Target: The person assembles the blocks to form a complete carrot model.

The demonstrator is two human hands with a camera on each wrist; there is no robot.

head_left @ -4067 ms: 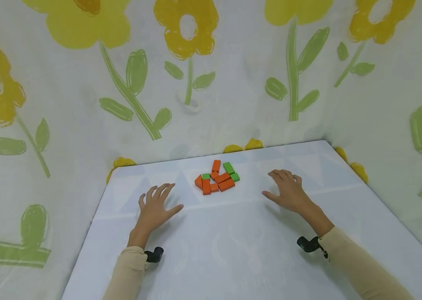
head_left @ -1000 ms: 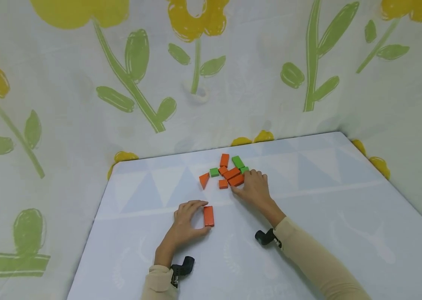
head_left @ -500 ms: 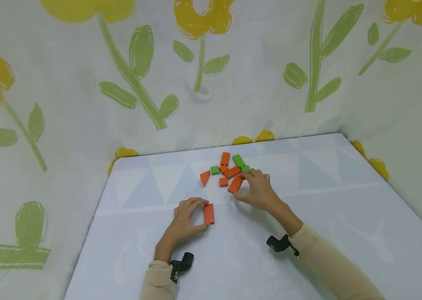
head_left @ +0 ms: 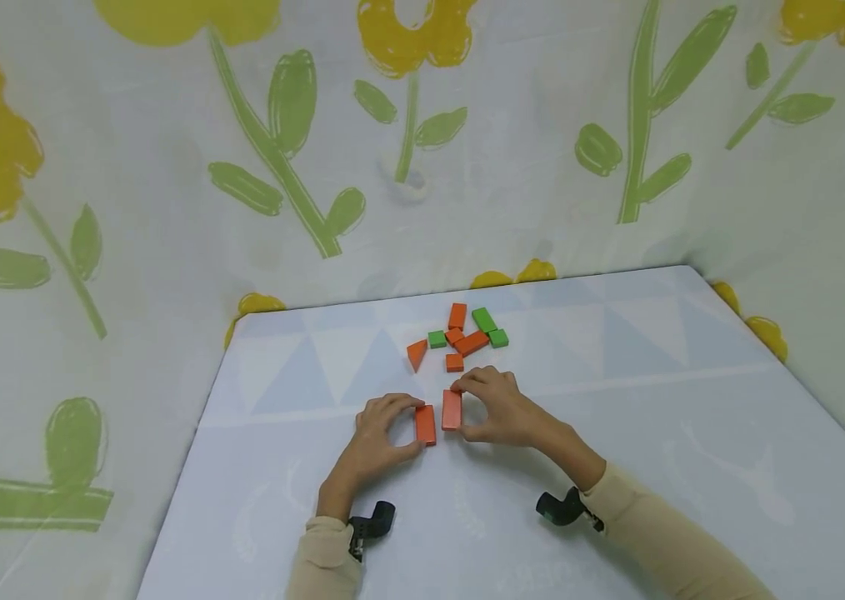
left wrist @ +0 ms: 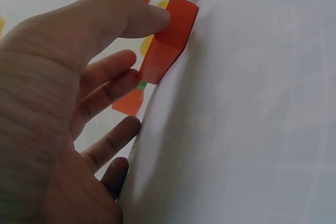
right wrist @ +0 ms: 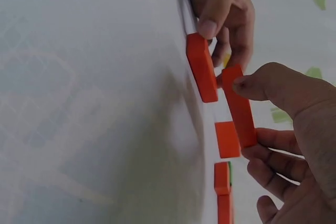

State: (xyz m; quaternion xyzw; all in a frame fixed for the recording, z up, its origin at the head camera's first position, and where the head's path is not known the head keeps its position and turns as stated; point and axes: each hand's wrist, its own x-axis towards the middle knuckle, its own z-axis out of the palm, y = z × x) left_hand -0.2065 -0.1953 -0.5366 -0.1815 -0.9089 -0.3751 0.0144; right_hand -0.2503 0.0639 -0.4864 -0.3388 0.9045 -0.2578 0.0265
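An orange rectangular block (head_left: 426,426) lies on the white table, pinched at its two ends by the thumb and fingers of my left hand (head_left: 376,443). Just right of it, my right hand (head_left: 501,408) pinches a second orange rectangular block (head_left: 452,410), also by its ends. A narrow gap separates the two blocks in the head view. In the right wrist view, the right hand's block (right wrist: 239,106) shows off the table surface, beside the left hand's block (right wrist: 202,67). The left wrist view shows my thumb on the near end of the left block (left wrist: 170,40).
Behind the hands lie an orange triangular block (head_left: 417,355), a small orange block (head_left: 454,362), a long orange block (head_left: 472,342), a green block (head_left: 484,319) and several others. A flower-patterned curtain (head_left: 512,183) hangs past the table's (head_left: 617,500) back edge.
My right hand has taken an orange block from the cluster and brought it left and nearer, beside the left one. Earlier, my left hand brought its block out of the cluster; it now stays nearly still.
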